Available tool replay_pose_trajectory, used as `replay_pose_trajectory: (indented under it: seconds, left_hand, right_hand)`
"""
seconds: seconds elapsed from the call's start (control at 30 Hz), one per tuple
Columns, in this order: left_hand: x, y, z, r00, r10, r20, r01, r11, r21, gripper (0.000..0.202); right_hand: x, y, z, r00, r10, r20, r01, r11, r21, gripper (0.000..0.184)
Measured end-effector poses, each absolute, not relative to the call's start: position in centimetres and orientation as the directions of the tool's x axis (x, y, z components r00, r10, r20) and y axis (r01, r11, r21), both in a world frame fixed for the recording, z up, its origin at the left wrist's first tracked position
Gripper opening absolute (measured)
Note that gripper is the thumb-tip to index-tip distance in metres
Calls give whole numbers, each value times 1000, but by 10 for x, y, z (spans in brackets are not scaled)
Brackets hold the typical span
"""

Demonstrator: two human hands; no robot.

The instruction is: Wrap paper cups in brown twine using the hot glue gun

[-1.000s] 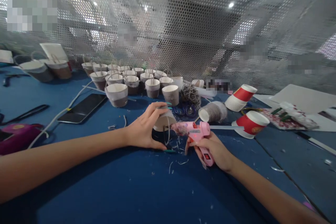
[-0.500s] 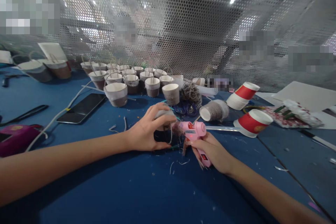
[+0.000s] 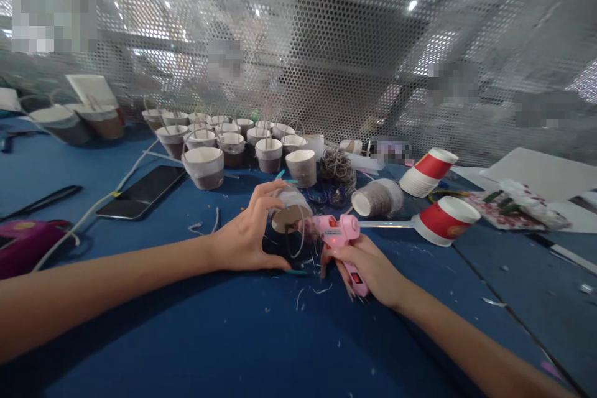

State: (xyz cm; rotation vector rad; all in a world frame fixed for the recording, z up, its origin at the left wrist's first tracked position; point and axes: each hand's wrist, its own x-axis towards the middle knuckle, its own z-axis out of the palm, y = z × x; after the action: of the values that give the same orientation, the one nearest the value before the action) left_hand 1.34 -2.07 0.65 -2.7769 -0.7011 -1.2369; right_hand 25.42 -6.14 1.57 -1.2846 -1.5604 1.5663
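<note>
My left hand (image 3: 242, 233) is closed round a small paper cup (image 3: 290, 211) tipped on its side over the blue table (image 3: 186, 336), its brown bottom facing me and a thin wire loop hanging by it. My right hand (image 3: 373, 267) grips a pink hot glue gun (image 3: 342, 236), whose nozzle points left and sits close to the cup's side. A white glue stick (image 3: 387, 224) juts from the gun's back to the right.
Several wrapped cups with handles (image 3: 233, 143) stand behind, with a larger one (image 3: 204, 166) in front. A black phone (image 3: 142, 191) lies at left, red cups (image 3: 445, 217) and a twine-wrapped cup (image 3: 377, 197) at right, a tangle of twine (image 3: 338, 168) behind. A mesh screen (image 3: 326, 62) backs the table.
My left hand has turned the cup so its bottom faces me. My right hand has shifted the glue gun a little left, nearer the cup.
</note>
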Motion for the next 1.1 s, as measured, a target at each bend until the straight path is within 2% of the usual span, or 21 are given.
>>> replay_pose_trajectory:
  seconds: [0.13, 0.17, 0.3, 0.4, 0.53, 0.77, 1.1]
  left_hand:
    - [9, -44, 15, 614, 210, 761, 519, -834, -188, 50]
    - [10, -50, 16, 641, 216, 736, 523, -825, -213, 40]
    - [19, -64, 11, 645, 398, 653, 580, -811, -79, 26]
    - [25, -63, 8, 600, 458, 655, 626, -780, -28, 19]
    - [27, -60, 10, 559, 481, 676, 638, -770, 21, 8]
    - [20, -56, 10, 588, 442, 677, 536, -840, 84, 8]
    - [20, -54, 8, 587, 508, 630, 507, -838, 202, 16]
  right_hand:
    - [253, -61, 15, -363, 904, -227, 193, -166, -967, 16]
    - [252, -60, 15, -362, 904, -227, 186, -168, -968, 16]
    - [251, -61, 15, -370, 905, -212, 170, -158, -973, 19]
    - [251, -62, 15, -368, 907, -207, 160, -157, -974, 23]
    - [251, -64, 15, -364, 913, -185, 187, -122, -975, 26]
    - [248, -69, 15, -314, 944, -103, 141, -61, -988, 15]
    - [244, -70, 12, -288, 952, -104, 194, -49, -980, 14]
